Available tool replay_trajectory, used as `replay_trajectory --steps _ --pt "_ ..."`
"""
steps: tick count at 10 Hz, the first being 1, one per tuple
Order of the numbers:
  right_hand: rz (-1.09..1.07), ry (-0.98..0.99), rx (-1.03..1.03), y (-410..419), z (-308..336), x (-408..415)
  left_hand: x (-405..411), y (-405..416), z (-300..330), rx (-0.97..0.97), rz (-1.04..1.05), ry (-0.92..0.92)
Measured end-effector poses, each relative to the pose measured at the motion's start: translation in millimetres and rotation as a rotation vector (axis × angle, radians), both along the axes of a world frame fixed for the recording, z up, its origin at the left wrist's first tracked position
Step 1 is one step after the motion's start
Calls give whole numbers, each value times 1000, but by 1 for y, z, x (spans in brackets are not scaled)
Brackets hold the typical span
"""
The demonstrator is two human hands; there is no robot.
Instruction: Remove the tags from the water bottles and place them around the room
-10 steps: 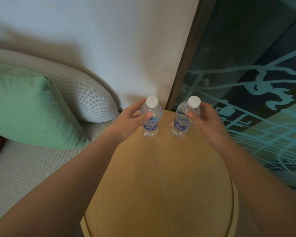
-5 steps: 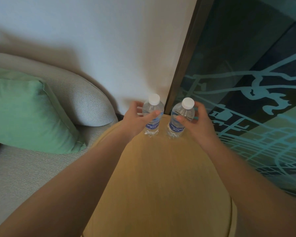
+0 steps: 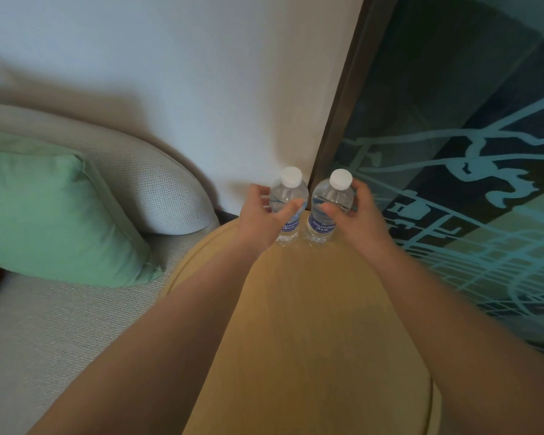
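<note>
- placing step by the look of it — left bottle [image 3: 289,206] and right bottle [image 3: 328,208] stand side by side at the table [image 3: 311,324] far edge
- left hand [image 3: 264,215] and right hand [image 3: 360,211] each wrap one; no tags visible
- next I'd guess: let go gently, no tipping

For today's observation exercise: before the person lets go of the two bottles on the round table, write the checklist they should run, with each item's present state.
1. Left bottle upright on the round table: ok.
2. Right bottle upright beside it: ok.
3. Both white caps on: ok.
4. Tags off the bottles: none visible, only the blue labels; far sides cannot tell.
5. Bottles clear of the table's far edge: cannot tell, they stand close to it.
6. Left hand and right hand each curled round its bottle; firmness of contact: cannot tell.
</note>
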State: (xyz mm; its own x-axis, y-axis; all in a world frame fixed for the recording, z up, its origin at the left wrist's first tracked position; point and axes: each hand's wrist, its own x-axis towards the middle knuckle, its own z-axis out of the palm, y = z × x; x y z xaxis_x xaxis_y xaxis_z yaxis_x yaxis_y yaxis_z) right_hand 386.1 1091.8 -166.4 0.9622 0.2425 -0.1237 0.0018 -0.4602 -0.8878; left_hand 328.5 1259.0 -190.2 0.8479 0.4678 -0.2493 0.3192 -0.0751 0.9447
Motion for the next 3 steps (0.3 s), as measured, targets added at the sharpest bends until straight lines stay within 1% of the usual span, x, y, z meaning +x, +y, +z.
replay_trajectory --steps 2,3 --pt "16 15 2 0 1 -3 -1 -12 0 -8 67 -2" --pt "-3 39 -20 -3 4 -6 -1 -16 1 44 91 17"
